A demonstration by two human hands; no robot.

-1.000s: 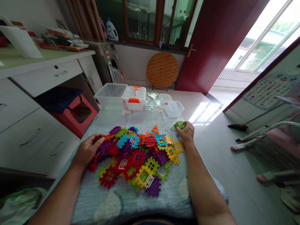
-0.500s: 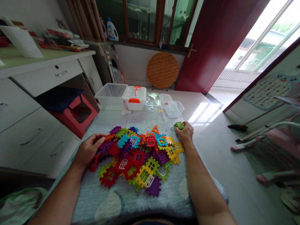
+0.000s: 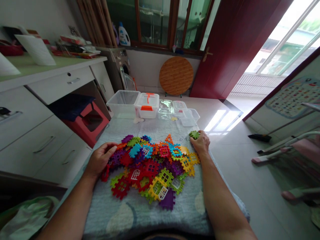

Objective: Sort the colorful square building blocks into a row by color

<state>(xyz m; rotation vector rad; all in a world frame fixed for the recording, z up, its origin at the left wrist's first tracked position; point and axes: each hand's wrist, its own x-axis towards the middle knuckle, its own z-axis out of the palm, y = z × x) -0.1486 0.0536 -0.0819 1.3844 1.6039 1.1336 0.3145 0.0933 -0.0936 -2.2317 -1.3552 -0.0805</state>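
Note:
A heap of colourful plastic interlocking blocks (image 3: 151, 166) lies on the cloth-covered table (image 3: 140, 213), some with white window inserts. My left hand (image 3: 98, 160) is at the heap's left edge, thumb and forefinger closed on the end of an orange interlocking block (image 3: 121, 146). Its lower fingers are partly hidden, close to a red block (image 3: 105, 173). On the table's right edge, beyond the heap, my right hand (image 3: 201, 142) grips green interlocking blocks (image 3: 194, 134), seemingly stacked. Yellow blocks (image 3: 187, 163) lie just left of my right wrist.
Along the far table edge stand a large clear bin (image 3: 123, 103), a lidded box with orange clips (image 3: 147, 108), a clear tray (image 3: 166, 108) and small clear containers (image 3: 190, 116). A red stool (image 3: 87, 125) is at the left, beneath the desk (image 3: 80, 65).
The whole view has shifted slightly, so everything appears a little farther right. Both hands keep the same places relative to the blocks, with the green ones still in my right hand.

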